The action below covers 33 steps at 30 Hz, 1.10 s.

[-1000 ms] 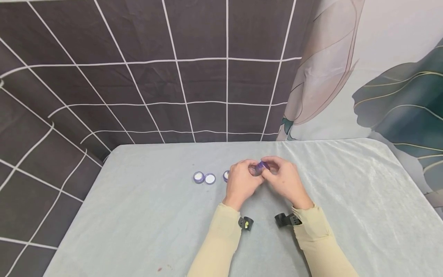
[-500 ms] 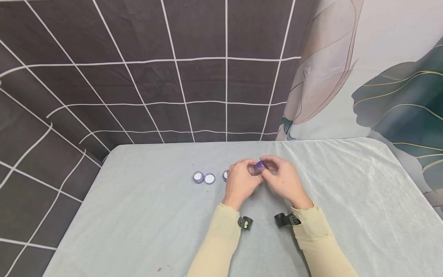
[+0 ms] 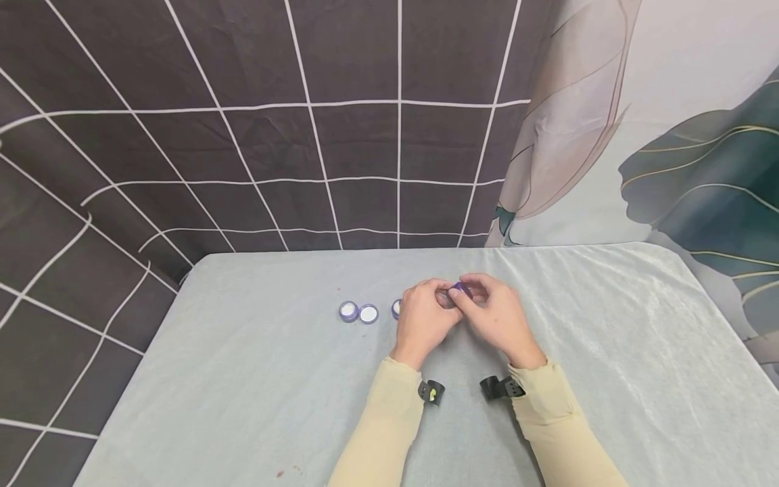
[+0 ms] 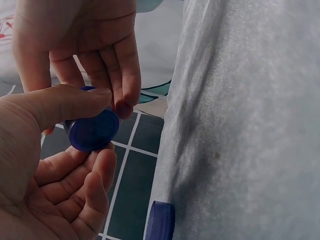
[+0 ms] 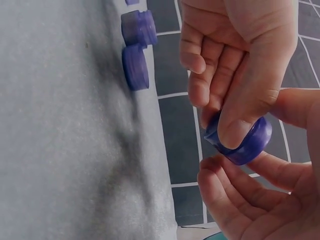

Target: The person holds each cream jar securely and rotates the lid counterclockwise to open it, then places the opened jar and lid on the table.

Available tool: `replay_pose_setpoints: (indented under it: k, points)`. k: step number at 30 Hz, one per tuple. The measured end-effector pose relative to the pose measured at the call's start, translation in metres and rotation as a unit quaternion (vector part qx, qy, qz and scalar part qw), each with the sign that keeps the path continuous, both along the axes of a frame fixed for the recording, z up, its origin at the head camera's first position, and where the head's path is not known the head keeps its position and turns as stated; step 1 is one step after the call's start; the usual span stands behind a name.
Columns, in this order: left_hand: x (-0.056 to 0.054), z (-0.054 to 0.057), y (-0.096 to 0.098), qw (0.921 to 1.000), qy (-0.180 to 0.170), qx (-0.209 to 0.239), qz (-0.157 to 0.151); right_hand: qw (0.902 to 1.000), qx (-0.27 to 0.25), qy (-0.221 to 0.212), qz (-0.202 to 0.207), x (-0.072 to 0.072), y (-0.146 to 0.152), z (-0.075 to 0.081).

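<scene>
Out in front, both hands hold a small purple jar [image 3: 461, 289], raised above the cloth. My left hand [image 3: 422, 321] grips one end; in the left wrist view its thumb lies across the jar's side near the round blue-purple face [image 4: 95, 134]. My right hand [image 3: 500, 318] pinches the other end, thumb and fingertips around the purple rim [image 5: 261, 137]. Behind the left hand, another purple piece [image 3: 397, 309] is partly hidden. Farther left, an open purple jar [image 3: 349, 311] with white inside stands beside a purple lid [image 3: 368, 314] that shows a white disc.
A pale grey-blue cloth [image 3: 255, 379] covers the table. Dark curtain with a white grid [image 3: 353, 149] hangs behind and to the left; a leaf-patterned curtain [image 3: 572, 135] hangs at the right. Each wrist bears a black camera mount [image 3: 432, 392].
My right thumb has shifted up and left over the held jar, covering more of it, and the right wrist has turned slightly. My left hand stays put; the pieces on the cloth have not moved.
</scene>
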<state>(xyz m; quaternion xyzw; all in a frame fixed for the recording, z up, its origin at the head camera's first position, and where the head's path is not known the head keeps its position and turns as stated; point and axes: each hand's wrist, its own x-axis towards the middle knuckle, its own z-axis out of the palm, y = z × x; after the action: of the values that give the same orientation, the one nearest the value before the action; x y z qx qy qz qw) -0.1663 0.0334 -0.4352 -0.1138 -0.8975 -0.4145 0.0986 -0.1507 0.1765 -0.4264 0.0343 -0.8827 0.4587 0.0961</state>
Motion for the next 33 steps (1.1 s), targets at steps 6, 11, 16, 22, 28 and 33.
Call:
replay_pose_setpoints:
  k: [6, 11, 16, 22, 28, 33]
  points:
    - [0.0005, 0.0009, -0.0003, 1.0, -0.001, -0.003, 0.001, 0.9998, 0.001, -0.008, -0.017, 0.0, -0.0014, -0.0008]
    - [0.0002, 0.0012, -0.0004, 1.0, -0.003, -0.003, 0.003, 0.9994, 0.006, -0.014, -0.031, 0.0008, -0.0038, 0.0011]
    - [-0.0003, 0.0009, -0.0005, 1.0, -0.006, 0.0, 0.004, 0.9987, 0.019, -0.009, -0.045, 0.0015, -0.0061, 0.0026]
    - [0.0004, 0.0012, -0.0005, 1.0, -0.008, 0.001, 0.002, 0.998, 0.026, -0.009, -0.057, 0.0017, -0.0077, 0.002]
    - [0.0013, 0.0016, 0.0001, 1.0, -0.003, -0.007, 0.003, 0.9975, 0.036, -0.007, -0.061, 0.0021, -0.0089, 0.0013]
    - [0.0004, 0.0008, 0.0008, 1.0, -0.003, -0.002, -0.001, 0.9972, 0.037, -0.005, -0.066, 0.002, -0.0094, 0.001]
